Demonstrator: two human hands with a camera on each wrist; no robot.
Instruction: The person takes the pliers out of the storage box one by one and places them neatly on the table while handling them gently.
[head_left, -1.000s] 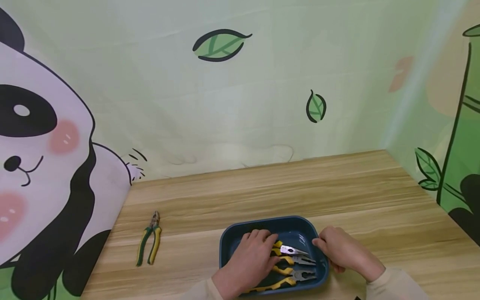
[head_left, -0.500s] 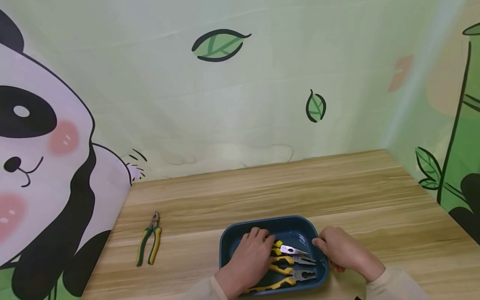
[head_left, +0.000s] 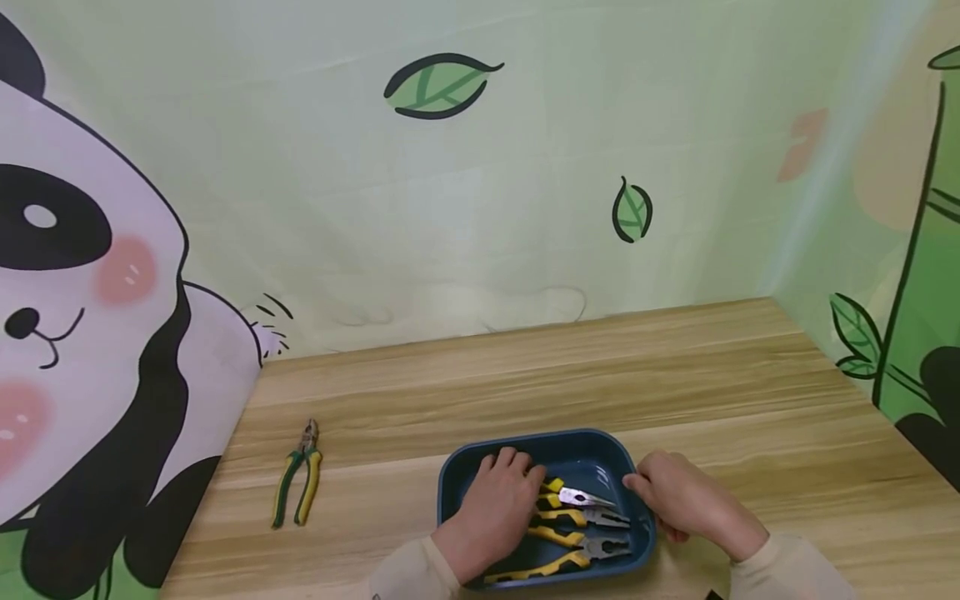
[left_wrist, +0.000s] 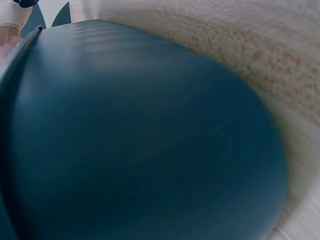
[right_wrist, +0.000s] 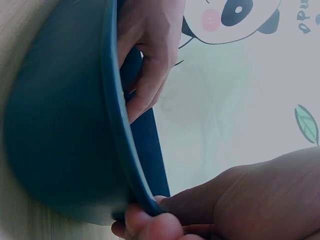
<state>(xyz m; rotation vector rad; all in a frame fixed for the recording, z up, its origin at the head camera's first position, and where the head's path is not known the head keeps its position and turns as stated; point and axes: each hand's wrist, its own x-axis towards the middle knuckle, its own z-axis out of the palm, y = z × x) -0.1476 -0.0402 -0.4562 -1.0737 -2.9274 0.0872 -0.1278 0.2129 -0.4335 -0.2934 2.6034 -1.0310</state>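
Note:
A blue plastic tray point(head_left: 540, 437) holds three yellow-and-black handled pliers, heads to the right: long-nose pliers point(head_left: 581, 497), middle pliers point(head_left: 606, 517) and larger combination pliers point(head_left: 606, 547). My left hand point(head_left: 498, 500) reaches down inside the tray's left part, over the handle ends. Its fingertips are hidden, so whether it grips a handle is unclear; the right wrist view shows this left hand point(right_wrist: 150, 45) dipping behind the rim. My right hand point(head_left: 678, 496) pinches the tray's right rim between thumb and fingers. The left wrist view is mostly filled by the tray's outer wall point(left_wrist: 150, 130).
Green-and-yellow handled pliers point(head_left: 311, 458) lie on the wood-grain table point(head_left: 375, 425) left of the tray, their handles spread. A backdrop point(head_left: 480, 217) with a panda and leaves rises behind the table and on its right side.
My left hand has slid slightly left inside the tray, uncovering more of the yellow handles. The pliers stay in place, and my right hand keeps its hold on the rim.

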